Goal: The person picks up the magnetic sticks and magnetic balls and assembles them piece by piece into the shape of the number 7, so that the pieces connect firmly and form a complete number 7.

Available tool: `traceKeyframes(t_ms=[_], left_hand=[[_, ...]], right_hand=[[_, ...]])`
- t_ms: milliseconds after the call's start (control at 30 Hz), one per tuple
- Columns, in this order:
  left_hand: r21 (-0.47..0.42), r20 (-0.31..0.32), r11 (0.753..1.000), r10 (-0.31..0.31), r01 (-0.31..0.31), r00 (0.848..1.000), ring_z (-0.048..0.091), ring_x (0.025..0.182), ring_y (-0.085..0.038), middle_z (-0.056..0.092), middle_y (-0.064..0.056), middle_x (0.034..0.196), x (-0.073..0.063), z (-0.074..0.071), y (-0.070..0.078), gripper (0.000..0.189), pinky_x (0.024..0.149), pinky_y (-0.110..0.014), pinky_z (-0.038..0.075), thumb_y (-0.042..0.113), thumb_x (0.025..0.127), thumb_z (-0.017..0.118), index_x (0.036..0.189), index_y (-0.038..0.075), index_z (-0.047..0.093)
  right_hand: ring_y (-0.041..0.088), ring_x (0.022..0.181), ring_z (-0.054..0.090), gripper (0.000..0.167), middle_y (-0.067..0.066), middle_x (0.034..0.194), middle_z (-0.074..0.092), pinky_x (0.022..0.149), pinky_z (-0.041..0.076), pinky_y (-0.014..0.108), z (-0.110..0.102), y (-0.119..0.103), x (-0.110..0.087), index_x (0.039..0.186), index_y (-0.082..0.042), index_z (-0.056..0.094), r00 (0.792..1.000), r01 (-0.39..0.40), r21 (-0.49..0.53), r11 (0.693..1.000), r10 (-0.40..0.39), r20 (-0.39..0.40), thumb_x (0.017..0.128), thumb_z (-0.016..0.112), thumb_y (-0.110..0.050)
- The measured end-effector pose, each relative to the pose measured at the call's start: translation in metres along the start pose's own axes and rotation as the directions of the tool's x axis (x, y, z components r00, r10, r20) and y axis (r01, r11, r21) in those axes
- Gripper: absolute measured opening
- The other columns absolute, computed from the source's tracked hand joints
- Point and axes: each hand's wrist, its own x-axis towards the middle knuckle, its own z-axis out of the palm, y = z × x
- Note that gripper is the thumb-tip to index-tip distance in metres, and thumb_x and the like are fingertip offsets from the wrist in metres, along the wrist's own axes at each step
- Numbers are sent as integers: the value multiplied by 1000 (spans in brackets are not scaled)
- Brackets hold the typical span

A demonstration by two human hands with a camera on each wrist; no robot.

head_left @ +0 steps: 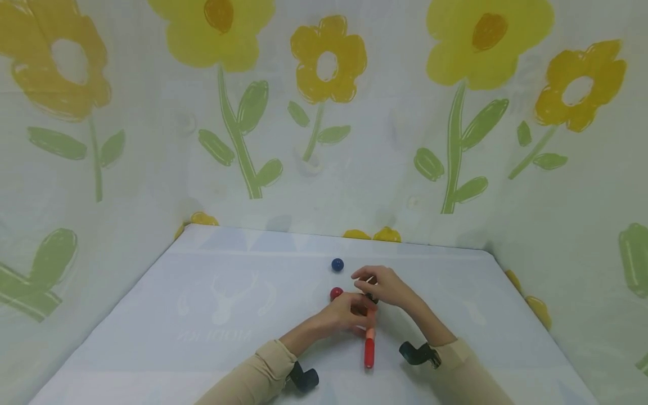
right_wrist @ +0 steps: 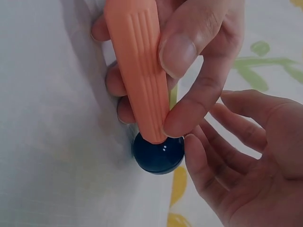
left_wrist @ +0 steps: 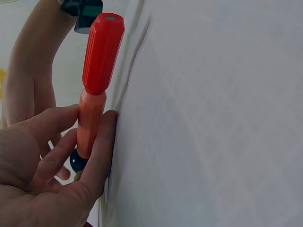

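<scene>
My left hand (head_left: pixel 344 313) pinches an orange ribbed magnetic building stick (left_wrist: pixel 90 125) between thumb and fingers. End to end with it is a red ribbed stick (left_wrist: pixel 103 56), which has a small grey disc in its outer end and points toward me in the head view. At the orange stick's far end sits a dark blue ball (right_wrist: pixel 158 153). My right hand (head_left: pixel 387 286) is beside that ball, fingers loosely bent and thumb apart, one fingertip right at the ball's side in the right wrist view. A red ball (head_left: pixel 336 293) lies just beyond the left hand, partly hidden by it.
Another blue ball (head_left: pixel 337 264) lies farther back on the white table (head_left: pixel 283 270). A flower-printed curtain (head_left: pixel 374 169) stands behind and along both sides of the table. Dark wrist cameras (head_left: pixel 306 378) jut from both sleeves.
</scene>
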Motion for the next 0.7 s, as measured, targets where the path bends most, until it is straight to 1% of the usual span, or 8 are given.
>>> traceKeyframes(t_ms=[167, 233, 500, 633, 700], left_hand=[[-27, 2, 1000, -12, 12, 1000, 59, 89, -16, 66, -7, 103, 0, 0, 0, 29, 72, -32, 60, 8, 87, 72, 117, 8, 69], [-34, 3, 999, -15, 15, 1000, 60, 89, -16, 66, -7, 103, -1, 0, 0, 29, 72, -33, 61, 7, 87, 71, 117, 7, 69], [-49, 15, 998, -30, 31, 999, 60, 89, -16, 65, -7, 105, -1, 1, 1, 31, 73, -33, 61, 8, 87, 71, 118, 7, 68], [-41, 18, 999, -27, 28, 999, 60, 90, -15, 65, -7, 106, -2, 0, 1, 31, 74, -32, 60, 10, 88, 72, 119, 7, 68], [-36, 17, 999, -22, 23, 1000, 60, 90, -15, 65, -7, 107, -2, 0, 1, 32, 75, -32, 60, 10, 88, 72, 119, 7, 68]], right_hand=[[17, 90, 66, 23, 5, 106, 72, 78, 59, 31, -1, -1, 9, 115, -10, 69, 1000, -7, -34, 999, 7, -4, 95, 63, -20], [17, 91, 66, 23, 4, 106, 72, 78, 59, 31, -1, -1, 13, 115, -10, 69, 1000, -11, -44, 999, 11, -5, 95, 64, -21], [18, 91, 66, 23, 4, 102, 72, 76, 59, 31, 0, 3, 29, 115, -11, 69, 1000, -21, -81, 997, 21, 2, 94, 66, -19], [18, 92, 66, 25, 5, 104, 72, 72, 59, 30, 1, 3, 37, 118, -13, 68, 999, -38, -61, 997, 39, 23, 93, 67, -20], [19, 92, 67, 28, 7, 106, 71, 71, 60, 31, 1, 3, 42, 120, -13, 67, 999, -34, -46, 998, 35, 28, 93, 67, -20]])
